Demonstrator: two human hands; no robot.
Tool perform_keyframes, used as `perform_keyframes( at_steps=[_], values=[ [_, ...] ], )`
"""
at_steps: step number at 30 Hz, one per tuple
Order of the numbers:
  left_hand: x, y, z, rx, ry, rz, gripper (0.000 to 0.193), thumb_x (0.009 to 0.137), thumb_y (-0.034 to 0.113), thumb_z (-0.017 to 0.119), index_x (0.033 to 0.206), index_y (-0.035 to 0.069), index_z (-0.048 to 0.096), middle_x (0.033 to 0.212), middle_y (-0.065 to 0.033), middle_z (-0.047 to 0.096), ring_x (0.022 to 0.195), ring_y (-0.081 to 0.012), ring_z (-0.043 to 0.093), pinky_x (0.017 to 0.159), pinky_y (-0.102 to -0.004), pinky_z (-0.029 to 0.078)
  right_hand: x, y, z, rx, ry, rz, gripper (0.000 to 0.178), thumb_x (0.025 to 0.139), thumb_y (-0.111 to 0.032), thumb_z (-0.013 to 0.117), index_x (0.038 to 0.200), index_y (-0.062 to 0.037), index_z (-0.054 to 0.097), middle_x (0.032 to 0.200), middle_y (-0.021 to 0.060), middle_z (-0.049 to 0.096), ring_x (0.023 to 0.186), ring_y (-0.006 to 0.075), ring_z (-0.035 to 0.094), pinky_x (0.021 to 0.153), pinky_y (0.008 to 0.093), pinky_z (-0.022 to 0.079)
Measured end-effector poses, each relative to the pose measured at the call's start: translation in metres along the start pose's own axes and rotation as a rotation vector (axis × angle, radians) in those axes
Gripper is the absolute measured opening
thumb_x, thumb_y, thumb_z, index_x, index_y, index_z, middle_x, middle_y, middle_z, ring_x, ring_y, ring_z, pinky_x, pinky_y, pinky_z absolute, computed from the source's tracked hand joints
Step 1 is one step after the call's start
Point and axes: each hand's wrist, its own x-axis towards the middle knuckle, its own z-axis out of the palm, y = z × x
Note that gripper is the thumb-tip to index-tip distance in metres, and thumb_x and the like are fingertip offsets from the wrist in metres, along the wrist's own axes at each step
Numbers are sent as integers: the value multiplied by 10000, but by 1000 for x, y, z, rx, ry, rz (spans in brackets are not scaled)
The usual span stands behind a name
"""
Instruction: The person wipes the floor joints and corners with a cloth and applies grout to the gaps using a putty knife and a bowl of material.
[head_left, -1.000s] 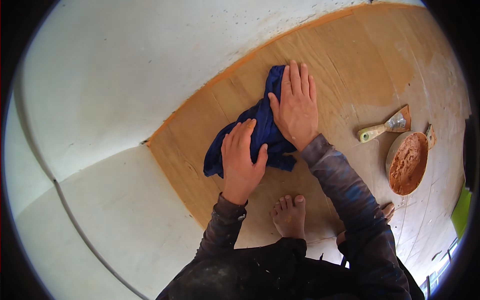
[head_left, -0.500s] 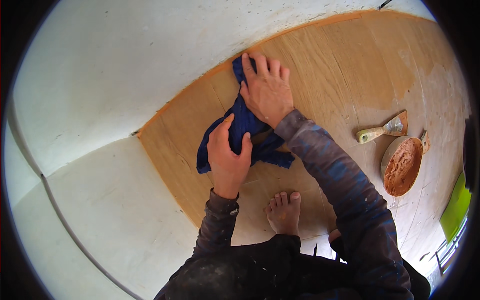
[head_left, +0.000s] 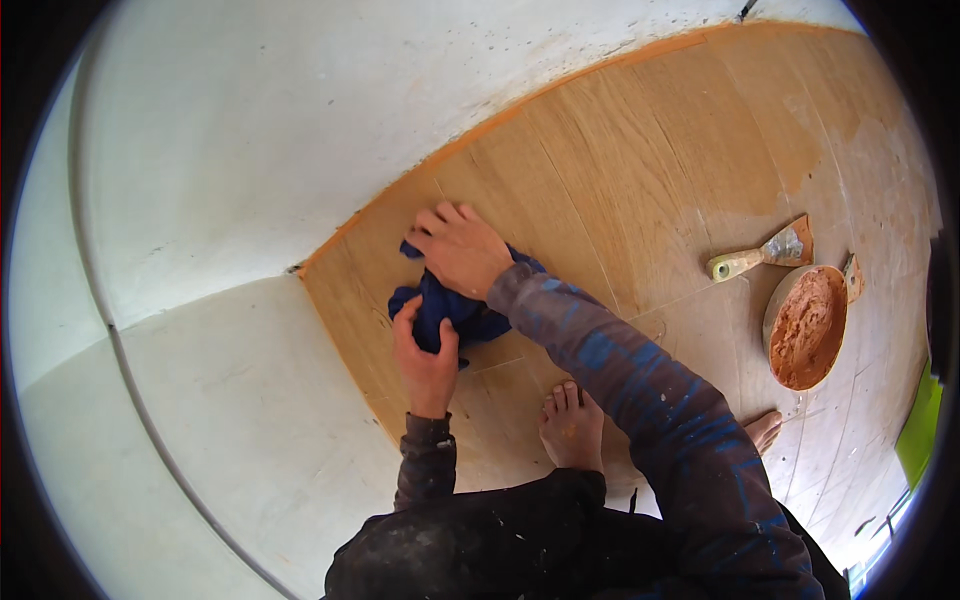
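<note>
A crumpled dark blue cloth lies bunched on the wood-look floor, close to the corner where two walls meet. My right hand presses on it from above, fingers bent over its far part. Nearer to me, my left hand holds the near left side of the bundle between thumb and fingers. Part of the cloth is hidden under both hands. A band of orange-brown filler runs along the seam between floor and wall.
To the right lies a putty knife with a smeared blade. Beside it stands a round bowl of reddish-brown paste, with another smeared blade at its far side. My bare foot is just behind the cloth. White walls border the floor.
My right hand has come back from the wall edge toward the left and nearer to me, drawing the cloth along. The stretched cloth is now bunched, with my left hand on its near side.
</note>
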Motion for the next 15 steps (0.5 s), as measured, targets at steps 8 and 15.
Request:
perform_keyframes(
  at_steps=[8,15],
  values=[
    [-23,22,8,-450,60,-72,392,932,14,706,1313,-14,617,1263,-129,658,1223,-235,628,1071,-369,482,-65,-20,-35,503,630,410,339,943,-76,665,1278,-82,720,1236,138,634,1129,375,578,979,460,498],
    [12,38,22,-38,8,55,422,995,64,678,1399,-21,591,1403,-140,616,1310,-256,575,1149,-389,426,18,6,-8,-55,414,524,399,921,-118,635,1297,5,687,1344,121,591,1199,297,547,974,374,473]
  ],
)
